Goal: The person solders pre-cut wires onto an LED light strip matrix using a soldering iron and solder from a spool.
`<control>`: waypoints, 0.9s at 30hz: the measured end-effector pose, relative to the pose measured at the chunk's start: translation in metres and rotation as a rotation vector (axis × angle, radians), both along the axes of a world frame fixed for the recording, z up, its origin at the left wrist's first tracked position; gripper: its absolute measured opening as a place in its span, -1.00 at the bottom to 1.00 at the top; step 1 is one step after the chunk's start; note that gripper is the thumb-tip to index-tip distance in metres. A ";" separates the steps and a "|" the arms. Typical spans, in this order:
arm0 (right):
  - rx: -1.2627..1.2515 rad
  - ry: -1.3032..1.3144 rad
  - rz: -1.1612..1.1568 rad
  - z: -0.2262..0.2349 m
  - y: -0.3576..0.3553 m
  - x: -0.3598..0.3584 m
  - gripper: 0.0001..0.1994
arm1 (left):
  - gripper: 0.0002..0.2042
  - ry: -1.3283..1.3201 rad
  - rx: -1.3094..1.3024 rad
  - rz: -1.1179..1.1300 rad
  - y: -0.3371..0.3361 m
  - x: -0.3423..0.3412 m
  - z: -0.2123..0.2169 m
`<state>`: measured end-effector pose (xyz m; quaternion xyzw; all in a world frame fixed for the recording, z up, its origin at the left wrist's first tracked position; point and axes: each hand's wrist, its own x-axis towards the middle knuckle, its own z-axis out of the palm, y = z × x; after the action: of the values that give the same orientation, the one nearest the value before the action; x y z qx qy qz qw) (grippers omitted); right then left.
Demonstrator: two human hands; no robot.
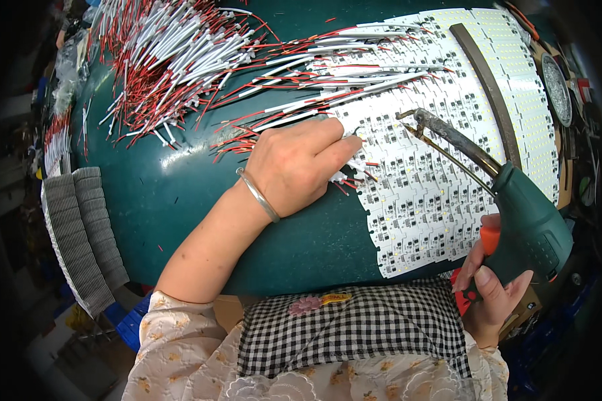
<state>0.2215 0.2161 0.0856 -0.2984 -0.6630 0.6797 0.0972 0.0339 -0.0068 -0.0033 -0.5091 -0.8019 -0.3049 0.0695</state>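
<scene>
Two hands are at work over the dark green table point(180, 194). Nearest you, your right hand point(491, 294) is clenched around the grip of a green soldering gun point(525, 224), thumb by its orange trigger — the long dark tip point(441, 130) reaches out over the sheet of white circuit boards point(428, 194) and hangs just above them. Further out, your left hand point(294, 164), a metal bangle point(259, 195) at the wrist, lies palm down at the sheet's left edge, fingers point(334, 144) curled close and pinching a white-sleeved red wire point(346, 175) against the boards. Beyond it more loose wires point(328, 93) fan across the table and boards, and the big pile of wires point(174, 60) sits at the far left. No bin or tray holds any of them — they lie bare on the table. Stacks of grey ribbed strips point(83, 234) rest at the left rim.
</scene>
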 end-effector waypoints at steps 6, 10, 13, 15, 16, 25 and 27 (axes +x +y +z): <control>-0.127 0.002 0.009 0.003 0.019 0.003 -0.25 | -0.57 -0.035 -0.059 -0.010 0.004 -0.001 0.009; -0.121 -0.006 0.027 0.007 0.026 0.001 -0.23 | -0.59 0.115 0.041 0.049 0.011 -0.004 0.017; -0.116 -0.013 0.039 0.006 0.023 -0.002 -0.24 | -0.61 -0.053 0.007 0.165 0.013 0.000 0.027; -0.109 -0.008 0.043 0.004 0.023 -0.002 -0.25 | -0.59 -0.001 0.043 0.140 0.020 -0.006 0.011; -0.116 -0.005 0.085 0.002 0.025 0.000 -0.26 | -0.55 0.005 -0.022 0.149 0.022 -0.005 0.012; -0.127 -0.012 0.113 -0.005 0.028 0.001 -0.26 | -0.52 -0.002 -0.034 0.173 0.024 -0.001 0.008; -0.143 -0.026 0.116 -0.007 0.030 0.001 -0.25 | -0.52 -0.008 -0.038 0.157 0.023 -0.001 0.007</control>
<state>0.2224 0.2456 0.0787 -0.2744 -0.6300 0.7260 0.0275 0.0324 0.0159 0.0038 -0.4446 -0.8453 -0.2853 0.0802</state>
